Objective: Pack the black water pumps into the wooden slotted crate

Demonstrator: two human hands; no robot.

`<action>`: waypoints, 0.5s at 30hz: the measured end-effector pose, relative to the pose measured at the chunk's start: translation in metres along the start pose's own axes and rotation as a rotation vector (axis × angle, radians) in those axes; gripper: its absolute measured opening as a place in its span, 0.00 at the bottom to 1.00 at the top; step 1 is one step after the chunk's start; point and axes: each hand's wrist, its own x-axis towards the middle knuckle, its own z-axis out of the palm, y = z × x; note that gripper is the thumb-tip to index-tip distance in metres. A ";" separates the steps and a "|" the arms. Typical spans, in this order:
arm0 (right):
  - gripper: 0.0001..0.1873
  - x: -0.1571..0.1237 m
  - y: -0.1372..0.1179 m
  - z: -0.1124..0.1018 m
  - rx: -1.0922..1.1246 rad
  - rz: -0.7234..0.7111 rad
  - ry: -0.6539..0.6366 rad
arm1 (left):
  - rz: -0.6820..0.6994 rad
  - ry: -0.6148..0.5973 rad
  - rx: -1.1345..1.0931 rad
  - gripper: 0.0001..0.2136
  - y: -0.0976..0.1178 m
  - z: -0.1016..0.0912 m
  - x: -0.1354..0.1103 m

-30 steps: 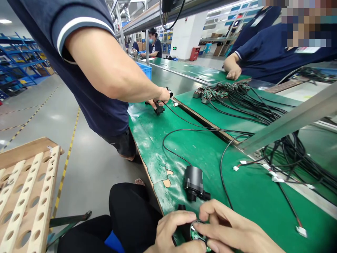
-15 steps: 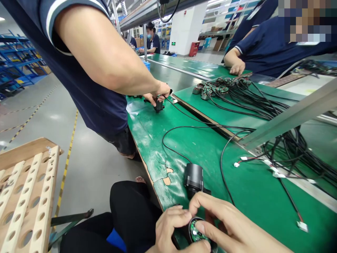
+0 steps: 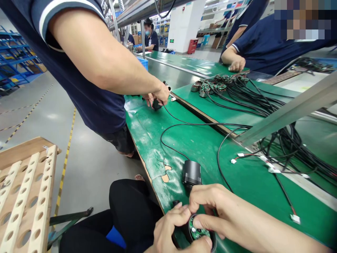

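At the bottom edge both my hands close round a round black housing with a green circuit board point(image 3: 198, 232) in its open face. My left hand point(image 3: 168, 230) grips its left side, thumb under the rim. My right hand point(image 3: 213, 211) pinches the board's top edge with finger and thumb. Just beyond my fingers a black cylindrical pump body point(image 3: 191, 173) lies on the green table mat point(image 3: 210, 147), with a black cable point(image 3: 171, 135) curling away from it.
A person in a dark blue shirt stands at the left, a hand point(image 3: 158, 96) on a small black part. Another person's hand point(image 3: 237, 65) rests at the far right. A bundle of wired parts point(image 3: 218, 86) and cables, a slanted metal rail point(image 3: 289, 112), a holed wooden rack point(image 3: 23, 196).
My hands with the round housing have drifted slightly up in view and my right fingers have shifted on the board. The standing person's hand has closed down over the small black part.
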 end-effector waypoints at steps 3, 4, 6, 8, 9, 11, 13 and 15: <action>0.07 0.003 -0.007 -0.005 -0.049 -0.057 0.000 | -0.019 -0.016 -0.034 0.26 -0.004 0.001 -0.004; 0.08 0.004 -0.009 -0.006 -0.051 -0.080 0.003 | -0.023 -0.021 -0.050 0.26 -0.006 0.002 -0.006; 0.09 0.004 -0.011 -0.007 -0.039 -0.109 -0.004 | -0.025 -0.028 -0.075 0.27 -0.010 0.003 -0.009; 0.08 0.004 -0.011 -0.007 -0.035 -0.106 -0.006 | -0.026 -0.024 -0.083 0.27 -0.013 0.005 -0.012; 0.07 0.004 -0.010 -0.006 -0.032 -0.096 -0.011 | -0.027 -0.017 -0.080 0.26 -0.015 0.005 -0.013; 0.06 0.004 -0.007 -0.005 -0.013 -0.073 -0.027 | -0.026 -0.001 -0.072 0.25 -0.017 0.005 -0.014; 0.05 0.004 -0.002 -0.003 0.020 -0.067 -0.032 | -0.013 0.010 -0.069 0.24 -0.017 0.005 -0.014; 0.03 0.005 0.001 0.000 0.105 -0.055 -0.054 | 0.003 0.020 -0.060 0.25 -0.016 0.004 -0.012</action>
